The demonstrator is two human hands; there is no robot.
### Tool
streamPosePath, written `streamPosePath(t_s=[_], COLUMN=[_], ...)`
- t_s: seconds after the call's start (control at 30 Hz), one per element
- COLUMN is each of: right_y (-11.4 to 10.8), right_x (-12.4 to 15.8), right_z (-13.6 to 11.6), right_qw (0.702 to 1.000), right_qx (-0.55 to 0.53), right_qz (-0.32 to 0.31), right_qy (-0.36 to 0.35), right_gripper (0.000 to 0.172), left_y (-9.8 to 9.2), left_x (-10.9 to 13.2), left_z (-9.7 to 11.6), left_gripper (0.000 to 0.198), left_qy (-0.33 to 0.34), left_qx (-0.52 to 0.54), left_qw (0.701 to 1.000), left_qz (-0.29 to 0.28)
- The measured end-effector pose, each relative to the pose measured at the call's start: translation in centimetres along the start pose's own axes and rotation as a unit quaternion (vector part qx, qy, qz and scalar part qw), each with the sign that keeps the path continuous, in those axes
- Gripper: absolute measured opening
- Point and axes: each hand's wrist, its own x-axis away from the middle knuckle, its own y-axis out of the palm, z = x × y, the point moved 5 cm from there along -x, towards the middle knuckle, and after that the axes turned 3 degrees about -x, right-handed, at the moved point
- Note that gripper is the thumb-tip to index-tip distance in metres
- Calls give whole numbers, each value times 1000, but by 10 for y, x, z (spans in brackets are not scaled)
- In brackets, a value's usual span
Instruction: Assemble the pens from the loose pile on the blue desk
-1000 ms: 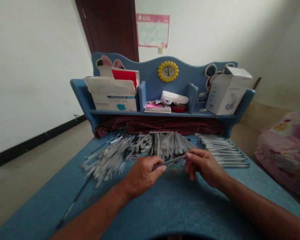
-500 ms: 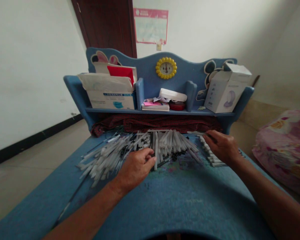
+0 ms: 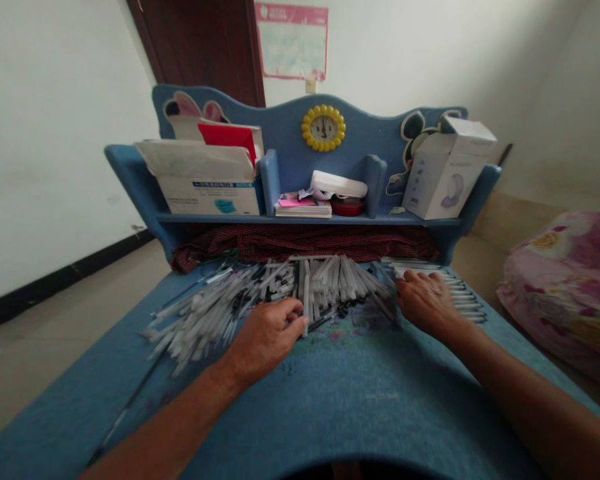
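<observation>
Loose heap of pale tubes on blue table, left; beside it left hand, fingers curled, thumb close to index, at near end of middle pile of tubes, grip can't be told. Right hand, fingers bent down over neat row of tubes, far right, hold unclear.

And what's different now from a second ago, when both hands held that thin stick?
The right hand moved right and is now at the neat row of sticks; I can't tell if it holds one. The left hand let go of that thin stick and is now beside the middle pile. The yellow clock and red checked cloth stayed put.
</observation>
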Motion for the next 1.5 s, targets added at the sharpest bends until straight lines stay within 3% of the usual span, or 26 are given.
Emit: streamPosePath(t_s=[0.2, 0.53, 0.7, 1.0, 1.5], right_y=[0, 2, 3, 24, 16], right_x=[1, 2, -3, -21, -17], right_z=[-2, -8, -8, -4, -47], right_qw=[1000, 999, 998, 997, 990], right_qx=[-10, -45, -42, -68, -94], right_qz=[3, 5, 35, 8, 45], right_qy=[14, -20, -32, -39, -94], right_gripper=[24, 28, 26, 32, 32], left_y=[2, 2, 3, 2, 0], left_x=[0, -1, 0, 1, 1], left_z=[2, 4, 5, 6, 5], left_gripper=[18, 19, 21, 23, 18], left_qy=[-7, -1, -1, 4, 40], left_qx=[-4, -6, -5, -18, -38], left_qw=[1000, 999, 999, 998, 998], left_qz=[-22, -33, -43, -57, -25])
